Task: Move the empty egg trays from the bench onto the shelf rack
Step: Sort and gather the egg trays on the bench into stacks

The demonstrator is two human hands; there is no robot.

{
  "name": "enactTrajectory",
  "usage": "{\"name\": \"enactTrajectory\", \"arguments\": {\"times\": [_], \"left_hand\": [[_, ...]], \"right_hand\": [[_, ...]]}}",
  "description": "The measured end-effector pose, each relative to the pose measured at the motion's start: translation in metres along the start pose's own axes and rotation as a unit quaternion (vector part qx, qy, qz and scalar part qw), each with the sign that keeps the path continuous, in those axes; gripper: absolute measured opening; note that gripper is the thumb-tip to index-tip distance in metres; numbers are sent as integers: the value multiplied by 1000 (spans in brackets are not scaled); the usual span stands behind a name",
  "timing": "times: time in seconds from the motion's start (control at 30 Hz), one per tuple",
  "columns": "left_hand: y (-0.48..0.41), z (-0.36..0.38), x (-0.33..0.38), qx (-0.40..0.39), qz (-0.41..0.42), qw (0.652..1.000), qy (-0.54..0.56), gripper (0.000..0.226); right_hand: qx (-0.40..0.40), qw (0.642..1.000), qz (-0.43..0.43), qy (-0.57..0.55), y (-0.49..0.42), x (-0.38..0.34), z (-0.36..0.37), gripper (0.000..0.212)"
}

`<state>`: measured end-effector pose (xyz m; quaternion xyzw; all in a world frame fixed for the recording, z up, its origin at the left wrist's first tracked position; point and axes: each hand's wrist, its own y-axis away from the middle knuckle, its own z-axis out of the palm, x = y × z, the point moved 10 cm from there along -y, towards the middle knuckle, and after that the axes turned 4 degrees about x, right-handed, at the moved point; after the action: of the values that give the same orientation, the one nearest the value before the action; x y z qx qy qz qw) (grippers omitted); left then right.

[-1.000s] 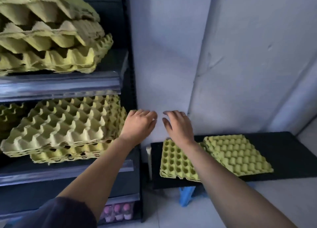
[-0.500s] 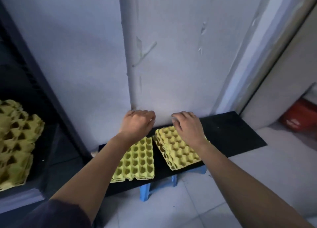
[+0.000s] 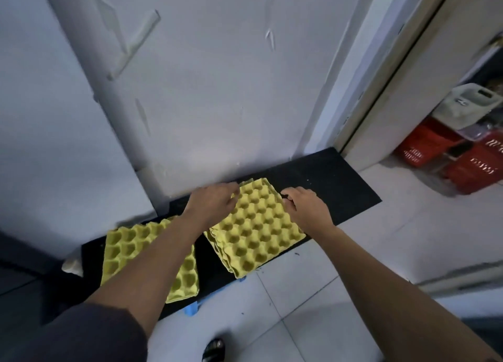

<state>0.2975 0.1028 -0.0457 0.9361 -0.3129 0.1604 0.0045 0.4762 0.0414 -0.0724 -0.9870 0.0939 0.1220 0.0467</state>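
Egg tray stack (image 3: 255, 225) | right hand (image 3: 307, 209) fingers pinch edge | left hand (image 3: 211, 204) grip unclear | other tray (image 3: 122, 244) arm-covered

Right tray stack (image 3: 255, 231): yellow-green, regular grid of round cups, hollows shaded darker olive.
Left tray (image 3: 122, 242): same yellow-green, same cup grid.
Bench (image 3: 334, 187): black top, few pale specks.
Stool legs (image 3: 192, 308) under bench: bright blue.
Wall (image 3: 217, 89): pale grey-white, flaking paint strips.
Door frame (image 3: 394, 76): cream.
Floor (image 3: 353, 266): white tiles, thin grey grout lines.
Crates (image 3: 473, 171): red, white lettering.
Bag (image 3: 468, 103): whitish grey.
Sleeve (image 3: 81, 334): dark grey.
Shoe (image 3: 215, 349): black.
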Motion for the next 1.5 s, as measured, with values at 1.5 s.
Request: {"name": "enactTrajectory", "arguments": {"times": [1.5], "left_hand": [[33, 226, -90, 63, -553, 779, 289, 85]], "right_hand": [[-113, 958, 202, -171, -66, 157, 200, 80]]}}
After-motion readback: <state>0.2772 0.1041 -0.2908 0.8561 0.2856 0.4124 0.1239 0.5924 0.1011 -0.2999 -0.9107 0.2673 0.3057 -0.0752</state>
